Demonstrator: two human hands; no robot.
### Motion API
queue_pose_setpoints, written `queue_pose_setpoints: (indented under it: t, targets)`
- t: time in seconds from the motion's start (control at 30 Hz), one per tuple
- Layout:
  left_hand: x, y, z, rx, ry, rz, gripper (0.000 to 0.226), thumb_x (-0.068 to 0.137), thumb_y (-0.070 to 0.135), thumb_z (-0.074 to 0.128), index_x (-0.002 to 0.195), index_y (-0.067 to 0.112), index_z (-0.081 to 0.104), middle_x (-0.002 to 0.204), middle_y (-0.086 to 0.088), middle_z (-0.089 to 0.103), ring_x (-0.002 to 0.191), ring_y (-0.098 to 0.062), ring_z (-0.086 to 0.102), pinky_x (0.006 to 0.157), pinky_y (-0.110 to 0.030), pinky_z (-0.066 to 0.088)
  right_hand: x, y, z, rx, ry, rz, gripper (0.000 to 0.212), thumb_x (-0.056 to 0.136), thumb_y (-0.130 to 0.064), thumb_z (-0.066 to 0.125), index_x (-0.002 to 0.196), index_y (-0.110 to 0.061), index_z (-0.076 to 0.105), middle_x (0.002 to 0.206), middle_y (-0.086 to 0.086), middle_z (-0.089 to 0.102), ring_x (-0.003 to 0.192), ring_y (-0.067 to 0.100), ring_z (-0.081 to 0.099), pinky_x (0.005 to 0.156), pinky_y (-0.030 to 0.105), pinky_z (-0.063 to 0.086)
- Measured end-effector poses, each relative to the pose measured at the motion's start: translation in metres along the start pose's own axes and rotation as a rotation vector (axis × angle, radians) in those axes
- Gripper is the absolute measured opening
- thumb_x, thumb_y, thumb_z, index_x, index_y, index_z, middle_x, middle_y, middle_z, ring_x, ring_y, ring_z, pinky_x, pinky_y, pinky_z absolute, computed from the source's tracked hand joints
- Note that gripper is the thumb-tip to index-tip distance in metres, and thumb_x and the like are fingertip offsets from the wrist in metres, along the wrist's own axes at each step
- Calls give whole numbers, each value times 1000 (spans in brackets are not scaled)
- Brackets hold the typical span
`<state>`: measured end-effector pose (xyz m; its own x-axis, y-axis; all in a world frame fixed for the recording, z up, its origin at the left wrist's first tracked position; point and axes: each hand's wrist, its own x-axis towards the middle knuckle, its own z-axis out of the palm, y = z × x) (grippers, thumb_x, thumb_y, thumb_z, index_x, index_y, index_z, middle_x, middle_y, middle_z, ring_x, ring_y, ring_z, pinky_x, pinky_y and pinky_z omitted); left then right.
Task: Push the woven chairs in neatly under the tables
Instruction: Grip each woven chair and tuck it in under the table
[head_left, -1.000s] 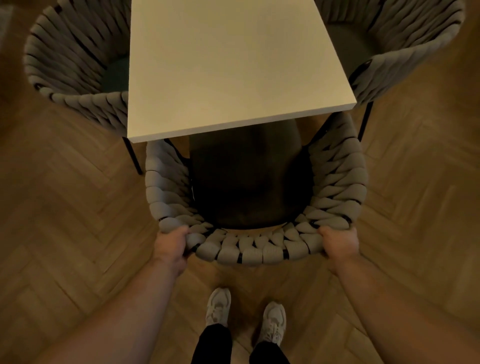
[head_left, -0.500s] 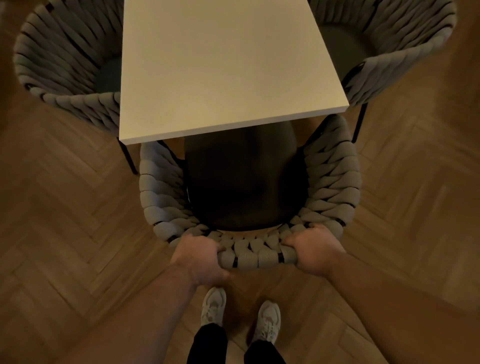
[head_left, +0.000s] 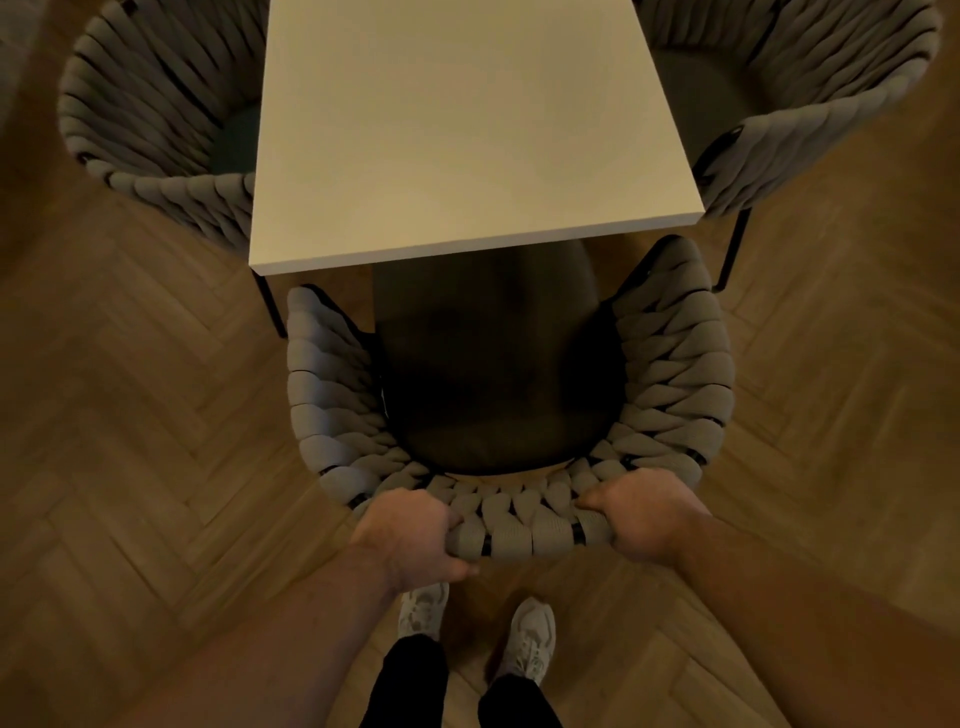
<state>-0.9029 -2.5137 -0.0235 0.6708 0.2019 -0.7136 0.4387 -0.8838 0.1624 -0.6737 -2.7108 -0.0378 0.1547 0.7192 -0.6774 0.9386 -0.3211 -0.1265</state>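
From where I stand, the person has both hands on the back of the nearest grey woven rope armchair (head_left: 675, 364), the one at six o'clock from the square cream-white table (head_left: 467, 130). The left hand (head_left: 410, 540) is wrapped around the braided top rail at its seven o'clock end, fingers curled over and thumb beneath. The right hand (head_left: 644, 514) is closed on the same rail toward five o'clock, knuckles up.

This chair looks only partly in: the front edge of its dark round seat cushion (head_left: 493, 374) sits just under the table's near edge, while most of the cushion and both woven arms lie out in the open. I would judge it needs a further straight shove toward twelve o'clock before it counts as neat.

Count: three woven chairs in sight. The second (head_left: 156, 130) is at ten o'clock and the third (head_left: 810, 93) at two o'clock, each with its seat tucked part way under a side of the table and looking more settled, though I cannot tell if they are square. One table shows, two hands, and two pale trainers (head_left: 527, 639) on the herringbone wood floor (head_left: 130, 415)
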Motion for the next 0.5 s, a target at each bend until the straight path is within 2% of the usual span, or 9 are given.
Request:
queue_pose_setpoints:
  t: [0.1,0.17,0.23,0.33,0.43,0.5]
  targets:
    - [-1,-9,-4,14,-40,48,50,86,71,62,126,42,69,100,15,70,93,-9,64,85,-34,56,-3,1,6,-9,16,6,51,104,-27,57,150,-48,50,138,-10,66,127,18,62,103,40,50]
    - [1,-21,-6,72,-84,21,55,81,65,60,131,44,64,107,14,70,98,-12,64,89,-37,57,-2,-1,7,-26,37,3,52,104,-25,57,151,-47,50,138,-9,66,127,18,62,103,40,51]
    - [3,-25,-6,102,-122,-6,56,76,59,59,129,41,66,100,11,68,92,-14,64,85,-37,58,-1,-3,7,-47,54,8,53,103,-23,59,150,-46,51,137,-9,66,126,19,63,104,41,52]
    - [2,-30,-2,105,-93,-9,44,81,50,64,124,41,69,87,13,63,81,-9,61,80,-34,60,-1,-12,8,-25,72,24,46,103,-24,59,144,-45,56,133,-10,68,123,17,64,104,42,53]
    - [1,-46,0,123,-66,-17,46,83,45,65,129,47,66,89,14,64,83,-8,61,76,-30,57,6,-24,9,16,106,21,39,103,-25,61,137,-42,61,128,-10,69,120,18,65,103,43,54]
    - [2,-53,4,117,-56,-36,44,81,46,65,125,47,67,88,14,65,82,-7,62,76,-31,58,7,-28,6,24,109,4,38,103,-23,61,136,-42,61,126,-9,69,119,18,65,102,43,54]
